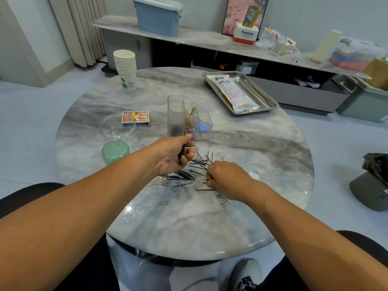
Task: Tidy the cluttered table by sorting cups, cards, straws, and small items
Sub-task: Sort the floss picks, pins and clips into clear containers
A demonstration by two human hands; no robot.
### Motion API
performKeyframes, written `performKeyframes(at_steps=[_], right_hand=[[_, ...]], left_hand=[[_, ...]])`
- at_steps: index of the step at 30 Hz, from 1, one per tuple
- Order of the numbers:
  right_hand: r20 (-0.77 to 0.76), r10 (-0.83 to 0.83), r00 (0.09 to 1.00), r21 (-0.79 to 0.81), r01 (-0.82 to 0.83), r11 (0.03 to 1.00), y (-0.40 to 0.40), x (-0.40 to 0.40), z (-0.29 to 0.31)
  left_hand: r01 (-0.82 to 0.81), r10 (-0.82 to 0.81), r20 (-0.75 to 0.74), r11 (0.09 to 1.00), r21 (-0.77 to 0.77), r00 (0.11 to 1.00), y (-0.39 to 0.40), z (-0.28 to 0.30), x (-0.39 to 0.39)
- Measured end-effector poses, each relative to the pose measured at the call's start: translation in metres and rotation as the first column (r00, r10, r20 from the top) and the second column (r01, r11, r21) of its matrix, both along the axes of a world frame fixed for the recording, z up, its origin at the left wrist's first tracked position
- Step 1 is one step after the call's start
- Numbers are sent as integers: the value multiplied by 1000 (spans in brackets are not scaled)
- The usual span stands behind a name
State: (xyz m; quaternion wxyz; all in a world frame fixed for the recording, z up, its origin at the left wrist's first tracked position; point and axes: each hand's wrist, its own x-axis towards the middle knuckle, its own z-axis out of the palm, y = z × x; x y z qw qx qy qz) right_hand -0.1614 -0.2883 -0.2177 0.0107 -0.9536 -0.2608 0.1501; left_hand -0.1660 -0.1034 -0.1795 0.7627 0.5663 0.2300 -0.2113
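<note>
Many thin black hairpins (pixel 184 174) and wire paperclips (pixel 184 195) litter the marble table (pixel 262 148).

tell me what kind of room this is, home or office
Most likely a home living room. A low media-style sideboard runs along the wall with a framed picture leaning on it, long curtains hang at the left, and the person sits at a round marble table.

Both forearms were bare from elbow to wrist, with no sleeve, watch or ring showing on the left hand (pixel 171 156) or the right hand (pixel 225 178). Below the near edge of the round worktop (pixel 273 156), the person wore dark, near-black trousers (pixel 294 276) over both legs, and a grey shoe (pixel 245 274) with dark laces.
</note>
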Motion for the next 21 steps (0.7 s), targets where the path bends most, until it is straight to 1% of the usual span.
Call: performKeyframes(at_steps=[1, 3, 4, 7, 10, 12, 15, 16, 17, 19, 21], right_hand=[[-7, -16, 1000, 38, 16, 999, 0, 0, 0], [-85, -58, 995, 117, 68, 991, 0, -1, 2], [-116, -57, 992, 118, 71, 991, 1, -2, 3], [-126, -29, 992, 30, 33, 999, 8, -5, 1], [-50, 69, 996, -135, -75, 988, 14, -9, -2], [1, 147, 989, -223, -143, 964, 17, -15, -1], [9, 172, 985, -280, -163, 946, 19, -22, -1], [-8, 153, 988, -255, -150, 955, 18, -22, -1], [-38, 103, 994, -195, -108, 975, 16, -21, 1], [-88, -27, 996, -29, 25, 999, 10, -13, 8], [-130, -155, 979, 167, 176, 970, 3, -5, 25]], left_hand=[[-7, 7, 1, 1000, -6, 1000, 0, 1, 0], [-38, 38, -3, 999, -40, 999, 0, 2, 1], [-62, 61, -10, 996, -68, 998, -1, 3, 1], [-140, 133, -49, 974, -177, 990, 1, 5, 2], [-178, 159, -89, 947, -267, 983, 2, 5, 3], [-177, 154, -102, 942, -286, 983, 3, 4, 3], [-155, 126, -112, 942, -298, 986, 4, 1, 3], [-151, 122, -114, 945, -291, 986, 5, 1, 3], [-153, 124, -117, 947, -283, 985, 7, 0, 3], [-160, 133, -115, 950, -267, 984, 9, -1, 3], [-160, 135, -113, 953, -255, 984, 10, -1, 4]])
